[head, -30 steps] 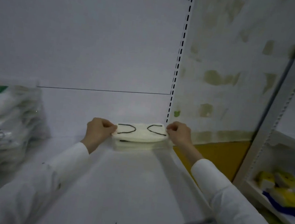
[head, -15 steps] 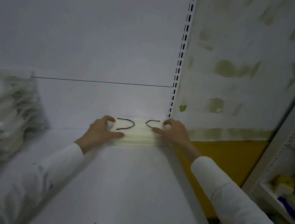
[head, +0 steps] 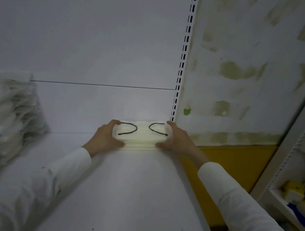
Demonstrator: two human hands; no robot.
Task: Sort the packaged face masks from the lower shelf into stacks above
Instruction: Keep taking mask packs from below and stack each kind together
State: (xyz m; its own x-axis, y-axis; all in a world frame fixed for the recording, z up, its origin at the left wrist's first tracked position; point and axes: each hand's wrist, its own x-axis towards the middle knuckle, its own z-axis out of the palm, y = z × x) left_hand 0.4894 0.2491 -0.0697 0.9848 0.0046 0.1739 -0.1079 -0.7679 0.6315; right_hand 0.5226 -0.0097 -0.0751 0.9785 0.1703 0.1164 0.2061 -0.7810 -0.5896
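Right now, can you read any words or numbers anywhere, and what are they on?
No text here can be read.
On the plastic-wrapped packs at the left: green print, too blurred to read.
On the yellow packs on the right-hand shelf: any print is too small to read.
On the mask stack: no words, only black ear loops.

Mask stack (head: 141,139): pale cream, with two black ear loops (head: 129,128) curving across the top piece. Your sleeves (head: 251,212): white. Shelf board (head: 130,188) and back panel (head: 81,31): plain white; you see one thin dark seam line (head: 103,85) across the panel. Upright (head: 184,62): white, with a column of black slots. Wall (head: 251,41) to your right: whitish, blotched olive-green, with a mustard-yellow band (head: 233,162) below. Packaged pile (head: 1,117) at left: clear-white wrap, green print. Packs at far right (head: 293,190): yellow, some blue.
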